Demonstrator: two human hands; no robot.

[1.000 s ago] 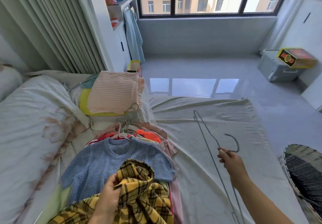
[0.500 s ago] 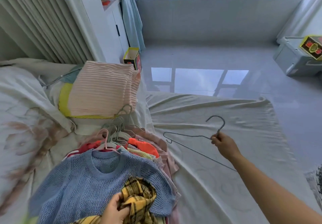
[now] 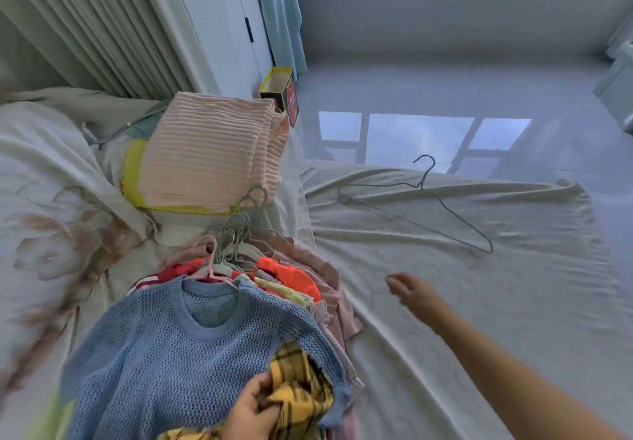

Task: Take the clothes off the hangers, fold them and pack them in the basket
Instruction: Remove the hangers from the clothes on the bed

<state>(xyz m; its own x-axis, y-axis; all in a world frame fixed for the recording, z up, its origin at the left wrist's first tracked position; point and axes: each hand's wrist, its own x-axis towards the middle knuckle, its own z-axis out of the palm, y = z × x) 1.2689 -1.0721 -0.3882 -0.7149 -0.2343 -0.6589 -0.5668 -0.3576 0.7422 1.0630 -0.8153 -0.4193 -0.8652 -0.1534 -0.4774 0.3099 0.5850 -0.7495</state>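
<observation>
My left hand (image 3: 251, 412) grips a yellow plaid garment (image 3: 301, 391) at the bottom of the view, on top of a blue knit sweater (image 3: 191, 347). The sweater tops a pile of clothes on hangers (image 3: 236, 251) lying on the bed. A bare grey wire hanger (image 3: 424, 199) lies flat on the pale sheet (image 3: 513, 302) to the right. My right hand (image 3: 414, 290) hovers empty over the sheet, fingers relaxed, below and apart from that hanger. No basket is in view.
A folded pink ribbed garment (image 3: 212, 151) lies on yellow cloth beyond the pile. A yellow box (image 3: 279, 90) stands on the glossy floor (image 3: 428, 97) by the white cabinet (image 3: 226, 28). Curtains hang at left. A grey bin edge (image 3: 616, 86) shows at far right.
My right hand has let go of the wire hanger, which now lies on the sheet, and has pulled back towards me. My left hand keeps its hold on the plaid garment.
</observation>
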